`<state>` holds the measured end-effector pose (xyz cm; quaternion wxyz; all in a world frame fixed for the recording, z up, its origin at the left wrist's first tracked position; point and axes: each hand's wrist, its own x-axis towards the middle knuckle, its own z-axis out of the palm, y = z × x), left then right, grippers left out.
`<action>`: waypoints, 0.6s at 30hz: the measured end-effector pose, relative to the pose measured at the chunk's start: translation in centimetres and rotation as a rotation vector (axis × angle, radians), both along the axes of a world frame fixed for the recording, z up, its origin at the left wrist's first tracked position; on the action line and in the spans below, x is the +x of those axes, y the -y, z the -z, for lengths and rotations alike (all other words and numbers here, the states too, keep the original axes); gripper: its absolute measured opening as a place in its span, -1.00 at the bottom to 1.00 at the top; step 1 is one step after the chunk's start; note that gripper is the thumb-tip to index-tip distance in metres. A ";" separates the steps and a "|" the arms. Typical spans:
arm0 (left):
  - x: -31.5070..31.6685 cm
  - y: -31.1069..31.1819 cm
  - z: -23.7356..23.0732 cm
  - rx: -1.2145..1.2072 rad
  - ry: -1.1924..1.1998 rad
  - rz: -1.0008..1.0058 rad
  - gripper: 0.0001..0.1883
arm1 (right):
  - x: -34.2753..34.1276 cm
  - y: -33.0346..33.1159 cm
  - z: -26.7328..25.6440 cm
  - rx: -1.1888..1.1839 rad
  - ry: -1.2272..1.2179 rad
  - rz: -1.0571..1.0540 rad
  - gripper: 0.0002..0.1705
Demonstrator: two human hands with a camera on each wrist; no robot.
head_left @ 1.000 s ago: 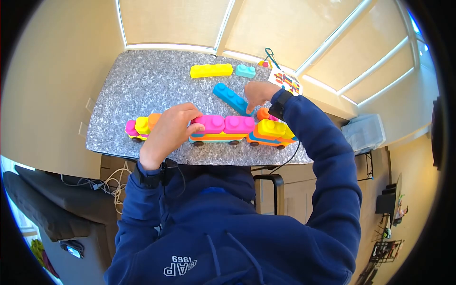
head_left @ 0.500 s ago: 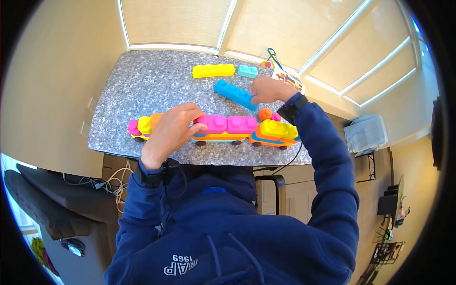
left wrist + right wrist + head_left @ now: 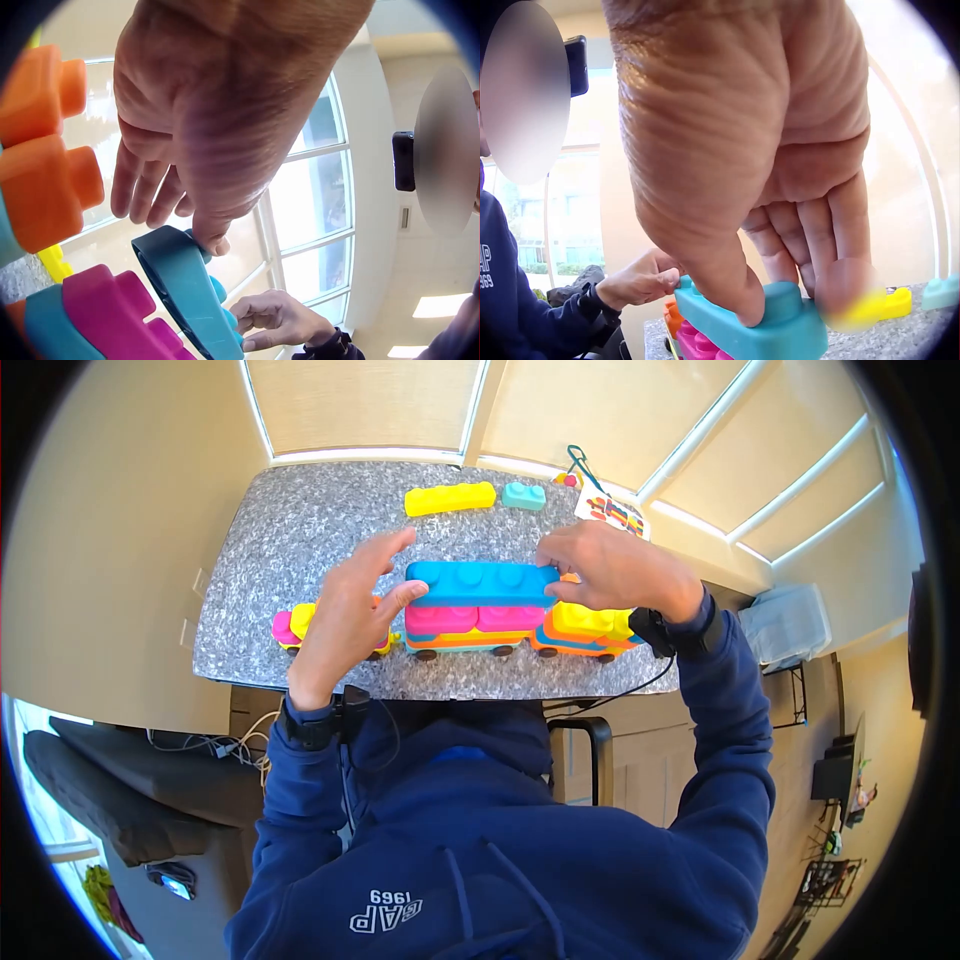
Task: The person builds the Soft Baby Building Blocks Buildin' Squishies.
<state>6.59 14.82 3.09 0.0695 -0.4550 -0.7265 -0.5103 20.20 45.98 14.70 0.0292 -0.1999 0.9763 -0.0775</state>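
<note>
Along the table's near side: three wheeled block vehicles (image 3: 475, 645) stand in a row on the speckled grey table (image 3: 290, 530), the middle one topped with two pink blocks (image 3: 440, 620).
Blue block: the long blue block (image 3: 482, 583) is held lengthwise just above the pink blocks, a gap showing in the left wrist view.
Left hand: the left hand (image 3: 345, 605) touches its left end with the thumb, fingers extended and off the block.
Right hand: the right hand (image 3: 615, 570) pinches its right end between thumb and fingers.
Farther back: a yellow block (image 3: 450, 499), a teal block (image 3: 524, 496) and a printed card (image 3: 610, 512).
</note>
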 end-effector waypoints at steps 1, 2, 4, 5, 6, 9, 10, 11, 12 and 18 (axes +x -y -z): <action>-0.1 0.0 0.4 -0.037 0.007 0.029 -0.47 | 0.2 0.2 0.1 -0.002 0.000 0.002 -0.71; -0.1 0.1 0.6 -0.072 0.013 0.057 -0.50 | 0.2 0.5 0.0 -0.005 0.017 0.005 -0.71; -0.2 0.2 0.4 -0.115 -0.010 0.090 -0.53 | 0.3 0.7 0.2 -0.008 0.032 0.009 -0.71; -0.2 0.2 0.3 -0.156 -0.031 0.119 -0.57 | 0.3 0.6 0.5 -0.013 0.034 0.002 -0.72; -0.1 0.2 0.1 -0.157 -0.033 0.120 -0.57 | 0.3 0.6 0.7 -0.019 0.036 -0.006 -0.72; 0.2 0.2 -0.3 -0.147 0.018 0.102 -0.63 | 0.3 0.9 0.3 -0.024 0.076 0.026 -0.72; 0.1 0.3 -0.3 -0.146 0.010 0.115 -0.63 | 0.4 0.9 0.4 -0.025 0.077 0.027 -0.72; 0.0 0.3 -0.3 -0.144 0.002 0.128 -0.63 | 0.5 0.8 0.5 -0.041 0.081 0.028 -0.72; 0.1 0.4 -0.5 -0.144 0.002 0.129 -0.63 | 0.5 0.8 0.6 -0.056 0.084 0.029 -0.72; 0.2 0.5 -0.6 -0.166 0.025 0.136 -0.67 | 0.6 0.9 0.8 -0.060 0.078 0.042 -0.73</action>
